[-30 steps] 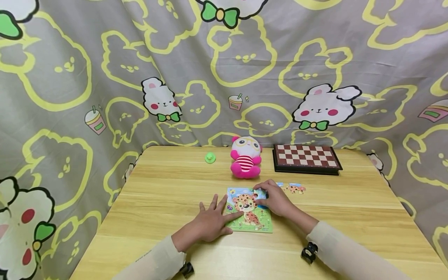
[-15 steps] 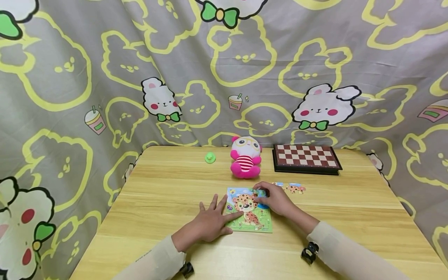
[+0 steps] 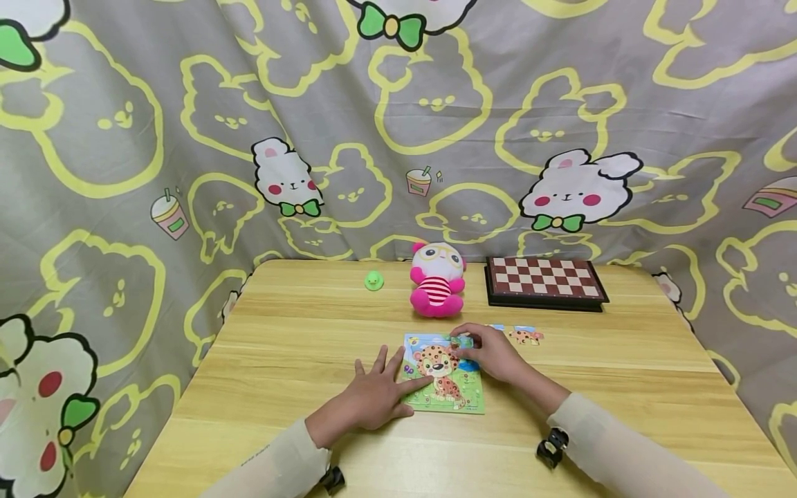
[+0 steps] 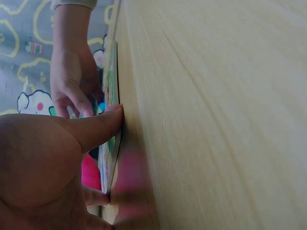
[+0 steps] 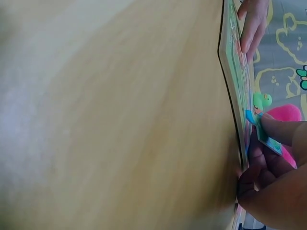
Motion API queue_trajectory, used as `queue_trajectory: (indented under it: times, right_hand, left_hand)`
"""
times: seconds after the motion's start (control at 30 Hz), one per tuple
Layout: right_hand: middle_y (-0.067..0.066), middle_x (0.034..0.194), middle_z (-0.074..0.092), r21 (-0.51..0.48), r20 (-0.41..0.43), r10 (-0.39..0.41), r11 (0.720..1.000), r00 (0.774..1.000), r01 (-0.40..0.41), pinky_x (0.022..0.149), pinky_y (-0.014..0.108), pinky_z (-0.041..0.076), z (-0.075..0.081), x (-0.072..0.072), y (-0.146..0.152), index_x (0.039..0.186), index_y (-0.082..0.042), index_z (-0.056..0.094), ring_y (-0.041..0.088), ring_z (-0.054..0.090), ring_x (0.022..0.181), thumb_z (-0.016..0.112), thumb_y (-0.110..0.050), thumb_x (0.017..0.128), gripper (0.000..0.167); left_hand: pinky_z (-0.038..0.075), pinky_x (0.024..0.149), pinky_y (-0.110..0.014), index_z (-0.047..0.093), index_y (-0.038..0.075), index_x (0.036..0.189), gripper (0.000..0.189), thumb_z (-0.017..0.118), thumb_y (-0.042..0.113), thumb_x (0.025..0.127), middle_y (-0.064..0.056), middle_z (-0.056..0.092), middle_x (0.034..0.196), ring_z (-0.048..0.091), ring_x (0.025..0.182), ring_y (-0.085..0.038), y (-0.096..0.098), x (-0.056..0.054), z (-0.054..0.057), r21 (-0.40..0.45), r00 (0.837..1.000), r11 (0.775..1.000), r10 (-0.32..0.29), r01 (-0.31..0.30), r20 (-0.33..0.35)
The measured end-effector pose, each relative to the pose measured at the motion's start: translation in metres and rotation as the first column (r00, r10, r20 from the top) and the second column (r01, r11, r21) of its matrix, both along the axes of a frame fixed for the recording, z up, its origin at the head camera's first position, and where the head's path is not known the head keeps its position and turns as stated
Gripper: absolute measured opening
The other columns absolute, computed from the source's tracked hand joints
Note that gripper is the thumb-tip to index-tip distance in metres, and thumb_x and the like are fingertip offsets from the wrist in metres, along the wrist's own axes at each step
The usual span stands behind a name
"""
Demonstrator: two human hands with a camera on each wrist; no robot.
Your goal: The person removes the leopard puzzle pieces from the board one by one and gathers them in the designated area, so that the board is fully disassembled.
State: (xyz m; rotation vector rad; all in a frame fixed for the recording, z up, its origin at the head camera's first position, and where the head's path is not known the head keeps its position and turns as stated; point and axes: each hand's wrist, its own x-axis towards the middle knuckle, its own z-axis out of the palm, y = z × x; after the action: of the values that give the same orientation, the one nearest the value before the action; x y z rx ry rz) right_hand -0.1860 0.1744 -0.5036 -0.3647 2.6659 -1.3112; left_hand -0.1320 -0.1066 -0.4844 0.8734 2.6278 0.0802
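Note:
A square jigsaw puzzle (image 3: 471, 403) with a cartoon leopard lies flat on the table. My left hand (image 3: 373, 398) rests at its left side with spread fingers; the index finger lies across the picture. In the left wrist view, the left thumb touches the board's edge. Over the upper right corner, my right hand (image 3: 495, 354) pinches a small blue-green puzzle piece (image 5: 270, 140) between thumb and fingers. That piece is tilted against the board in the right wrist view. Loose puzzle pieces (image 3: 526, 336) lie just beyond the right hand, some partly hidden by it.
A pink panda plush (image 3: 438, 280) sits behind the puzzle. To its left is a small green toy duck (image 3: 373, 280). A chessboard box (image 3: 544, 280) lies at the back right. A patterned curtain (image 3: 349, 228) hangs behind the wooden table (image 3: 299, 325).
The puzzle piece in my right hand has turned and shifted slightly at the board's upper right corner. My left hand has stayed in place.

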Motion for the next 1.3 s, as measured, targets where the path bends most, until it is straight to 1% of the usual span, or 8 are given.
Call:
queue_trajectory:
  times: [0.27, 0.43, 0.67, 0.93, 1.0, 1.1, 1.2, 1.3]
  right_hand:
    - [0.003, 0.076, 0.049, -0.022, 0.004, -0.017, 1.0, 1.0, 0.017, 0.066, 0.029, 0.038, 0.001, -0.001, 0.004, 0.121, -0.017, 0.074, 0.02, 0.047, 0.073, 0.077, -0.012, 0.093, 0.028]
    - [0.003, 0.077, 0.049, -0.031, 0.013, -0.036, 0.999, 0.999, 0.037, 0.064, 0.029, 0.038, 0.005, 0.0, 0.009, 0.122, -0.017, 0.074, 0.02, 0.047, 0.073, 0.076, -0.012, 0.094, 0.028]
    - [0.004, 0.078, 0.051, -0.024, 0.017, -0.049, 0.999, 0.999, 0.049, 0.061, 0.027, 0.041, 0.008, 0.0, 0.018, 0.125, -0.014, 0.073, 0.02, 0.048, 0.072, 0.073, -0.01, 0.096, 0.029]
    - [0.005, 0.078, 0.053, -0.023, 0.006, -0.051, 0.998, 0.999, 0.051, 0.059, 0.027, 0.041, 0.008, -0.001, 0.029, 0.124, -0.013, 0.074, 0.021, 0.047, 0.071, 0.074, -0.011, 0.096, 0.028]
    - [0.006, 0.083, 0.058, -0.023, -0.003, -0.051, 0.998, 0.999, 0.051, 0.059, 0.027, 0.041, 0.007, -0.001, 0.032, 0.123, -0.013, 0.074, 0.021, 0.048, 0.071, 0.074, -0.012, 0.096, 0.028]
    - [0.007, 0.1, 0.068, -0.03, -0.015, -0.05, 0.998, 0.999, 0.049, 0.062, 0.028, 0.045, 0.007, 0.0, 0.037, 0.123, -0.012, 0.074, 0.02, 0.051, 0.076, 0.074, -0.012, 0.095, 0.028]
    - [0.008, 0.116, 0.071, -0.039, -0.015, -0.054, 0.998, 0.998, 0.054, 0.062, 0.028, 0.048, 0.008, 0.001, 0.042, 0.122, -0.011, 0.075, 0.02, 0.054, 0.079, 0.074, -0.01, 0.095, 0.028]
    - [0.01, 0.117, 0.071, -0.044, -0.002, -0.058, 0.997, 0.998, 0.057, 0.058, 0.028, 0.049, 0.009, 0.002, 0.047, 0.123, -0.01, 0.075, 0.021, 0.056, 0.076, 0.074, -0.009, 0.095, 0.028]
  left_hand:
    - [0.028, 0.102, -0.084, 0.025, 0.061, 0.156, 0.06, 0.051, 0.06, 0.101, -0.018, 0.008, 0.173, 0.011, 0.153, -0.054, 0.0, 0.0, 0.0, -0.001, 1.0, 1.0, 0.007, -0.007, 0.007]
    - [0.027, 0.102, -0.084, 0.025, 0.061, 0.156, 0.06, 0.051, 0.06, 0.101, -0.018, 0.008, 0.173, 0.011, 0.153, -0.054, 0.001, 0.001, 0.0, 0.001, 1.0, 1.0, 0.009, -0.009, 0.007]
    - [0.027, 0.102, -0.085, 0.025, 0.061, 0.156, 0.06, 0.051, 0.06, 0.102, -0.018, 0.008, 0.173, 0.012, 0.153, -0.054, 0.0, 0.001, 0.0, 0.005, 1.0, 1.0, 0.007, -0.007, -0.002]
    - [0.027, 0.102, -0.085, 0.025, 0.061, 0.156, 0.06, 0.05, 0.06, 0.102, -0.018, 0.007, 0.173, 0.011, 0.153, -0.054, 0.0, 0.0, -0.001, 0.008, 1.0, 1.0, 0.003, -0.003, -0.006]
    - [0.028, 0.102, -0.085, 0.026, 0.06, 0.156, 0.06, 0.051, 0.059, 0.102, -0.018, 0.008, 0.172, 0.012, 0.153, -0.054, 0.0, 0.0, 0.0, 0.011, 1.0, 1.0, 0.001, -0.001, -0.009]
    - [0.028, 0.101, -0.085, 0.027, 0.059, 0.157, 0.061, 0.053, 0.058, 0.102, -0.019, 0.009, 0.172, 0.013, 0.153, -0.054, -0.001, 0.001, 0.002, 0.018, 1.0, 1.0, -0.001, 0.002, -0.016]
    - [0.029, 0.1, -0.085, 0.029, 0.058, 0.157, 0.061, 0.055, 0.057, 0.101, -0.02, 0.011, 0.172, 0.014, 0.153, -0.055, -0.001, 0.003, 0.003, 0.025, 1.0, 1.0, -0.004, 0.005, -0.023]
    - [0.029, 0.1, -0.085, 0.029, 0.058, 0.157, 0.061, 0.055, 0.057, 0.101, -0.02, 0.011, 0.172, 0.014, 0.153, -0.054, -0.001, 0.003, 0.004, 0.023, 1.0, 1.0, -0.005, 0.005, -0.022]
